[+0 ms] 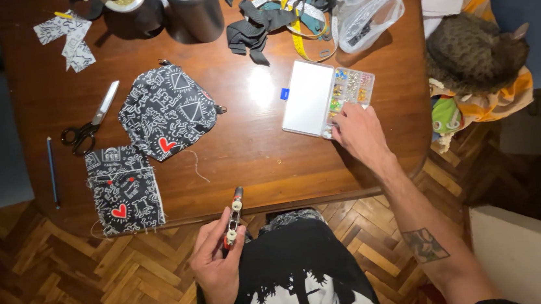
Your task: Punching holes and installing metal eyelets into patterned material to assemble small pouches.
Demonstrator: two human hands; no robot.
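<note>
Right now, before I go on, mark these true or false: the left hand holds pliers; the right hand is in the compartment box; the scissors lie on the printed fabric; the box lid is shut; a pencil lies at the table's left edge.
1. The left hand holds pliers: true.
2. The right hand reaches into the compartment box: true.
3. The scissors lie on the printed fabric: false, they lie on bare table beside it.
4. The box lid is shut: false, it lies open.
5. A pencil lies at the left edge: true.
</note>
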